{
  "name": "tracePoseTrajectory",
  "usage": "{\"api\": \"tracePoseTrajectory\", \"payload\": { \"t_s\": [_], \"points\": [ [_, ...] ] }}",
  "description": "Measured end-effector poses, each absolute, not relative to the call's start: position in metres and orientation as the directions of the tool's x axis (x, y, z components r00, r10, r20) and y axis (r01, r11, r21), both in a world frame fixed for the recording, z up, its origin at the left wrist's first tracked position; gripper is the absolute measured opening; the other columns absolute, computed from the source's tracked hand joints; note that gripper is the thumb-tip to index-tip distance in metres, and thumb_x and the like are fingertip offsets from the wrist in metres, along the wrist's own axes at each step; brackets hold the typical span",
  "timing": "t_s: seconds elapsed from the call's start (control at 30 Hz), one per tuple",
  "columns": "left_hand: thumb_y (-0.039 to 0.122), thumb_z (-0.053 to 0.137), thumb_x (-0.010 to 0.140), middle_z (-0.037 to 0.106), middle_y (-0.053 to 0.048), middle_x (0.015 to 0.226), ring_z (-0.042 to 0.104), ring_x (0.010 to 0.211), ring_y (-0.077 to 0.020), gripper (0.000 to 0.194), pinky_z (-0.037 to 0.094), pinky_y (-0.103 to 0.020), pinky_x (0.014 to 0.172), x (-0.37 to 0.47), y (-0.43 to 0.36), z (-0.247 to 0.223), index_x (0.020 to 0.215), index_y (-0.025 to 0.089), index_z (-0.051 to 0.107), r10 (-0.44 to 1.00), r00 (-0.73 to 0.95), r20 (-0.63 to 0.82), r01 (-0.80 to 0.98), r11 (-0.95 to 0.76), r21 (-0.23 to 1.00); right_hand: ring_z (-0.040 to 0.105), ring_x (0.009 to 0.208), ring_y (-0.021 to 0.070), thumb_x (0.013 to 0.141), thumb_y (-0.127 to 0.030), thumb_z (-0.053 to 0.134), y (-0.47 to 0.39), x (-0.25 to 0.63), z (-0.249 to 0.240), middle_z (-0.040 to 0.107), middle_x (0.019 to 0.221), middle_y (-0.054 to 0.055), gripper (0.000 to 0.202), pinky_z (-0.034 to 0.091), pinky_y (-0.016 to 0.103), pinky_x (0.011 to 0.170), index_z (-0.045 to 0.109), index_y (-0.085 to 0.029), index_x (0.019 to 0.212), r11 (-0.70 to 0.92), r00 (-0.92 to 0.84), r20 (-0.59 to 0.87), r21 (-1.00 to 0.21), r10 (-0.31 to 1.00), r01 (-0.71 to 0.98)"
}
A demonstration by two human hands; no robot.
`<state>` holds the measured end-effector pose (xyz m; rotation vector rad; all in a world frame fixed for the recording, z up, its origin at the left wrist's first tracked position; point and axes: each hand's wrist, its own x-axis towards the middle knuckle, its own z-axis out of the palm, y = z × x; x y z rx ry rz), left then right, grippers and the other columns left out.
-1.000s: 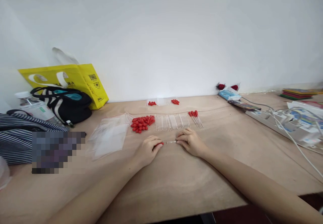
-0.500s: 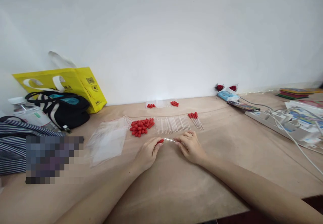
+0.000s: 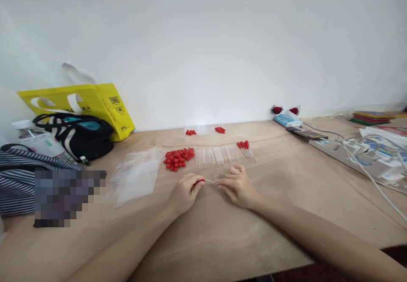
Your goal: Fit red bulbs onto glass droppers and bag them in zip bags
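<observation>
At the near middle of the wooden table [image 3: 222, 239], the left hand [image 3: 184, 193] pinches a red rubber bulb [image 3: 201, 181] while the right hand [image 3: 238, 186] pinches the clear glass tube [image 3: 210, 182] meeting it. Just beyond lie a pile of red bulbs [image 3: 178, 157] and a row of glass tubes [image 3: 216, 155]; far left, a yellow bag [image 3: 95, 104].

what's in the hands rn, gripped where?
Left hand pinches the red bulb; right hand pinches the clear tube at its other end.
</observation>
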<state>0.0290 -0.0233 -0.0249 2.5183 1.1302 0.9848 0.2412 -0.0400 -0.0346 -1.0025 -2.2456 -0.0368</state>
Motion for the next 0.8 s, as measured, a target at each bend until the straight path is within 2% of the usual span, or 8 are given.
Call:
{"api": "tracePoseTrajectory", "payload": {
  "t_s": [0.2,0.33,0.5,0.8],
  "points": [
    [0.026,0.040,0.087,0.062,-0.003,0.074,0.056,0.074,-0.0164,0.020,0.042,-0.032,0.074,0.030,-0.027,-0.024,0.080,0.018,0.057,0.643,0.597,0.481,0.555,-0.763,0.331,0.044,0.073,0.0157,0.081,-0.016,0.048,-0.037,0.248,-0.035,0.059,0.063,0.001,0.024,0.024,0.038,0.082,0.066,-0.025,0.094,0.763,-0.544,0.622,-0.139,0.564,0.632],
    [0.026,0.038,0.088,0.061,-0.004,0.074,0.055,0.074,-0.0164,0.022,0.041,-0.032,0.076,0.033,-0.030,-0.023,0.079,0.018,0.056,0.594,0.637,0.491,0.523,-0.801,0.291,0.043,0.070,0.0148,0.080,-0.015,0.046,-0.040,0.247,-0.033,0.058,0.062,0.000,0.023,0.025,0.037,0.081,0.065,-0.023,0.090,0.770,-0.535,0.652,-0.122,0.538,0.627],
    [0.024,0.037,0.089,0.061,-0.004,0.072,0.054,0.073,-0.0162,0.022,0.041,-0.032,0.075,0.033,-0.031,-0.023,0.078,0.017,0.055,0.561,0.658,0.502,0.500,-0.824,0.266,0.041,0.068,0.0141,0.083,-0.019,0.043,-0.045,0.240,-0.030,0.057,0.061,0.001,0.020,0.025,0.035,0.077,0.064,-0.019,0.082,0.761,-0.508,0.655,-0.164,0.559,0.627],
    [0.022,0.039,0.088,0.059,-0.004,0.069,0.053,0.067,-0.0150,0.020,0.042,-0.032,0.071,0.033,-0.028,-0.027,0.076,0.016,0.054,0.486,0.664,0.569,0.431,-0.870,0.241,0.042,0.068,0.0137,0.086,-0.020,0.039,-0.042,0.235,-0.033,0.059,0.062,0.001,0.022,0.023,0.034,0.074,0.060,-0.017,0.080,0.762,-0.529,0.586,-0.264,0.614,0.592]
  ]
}}
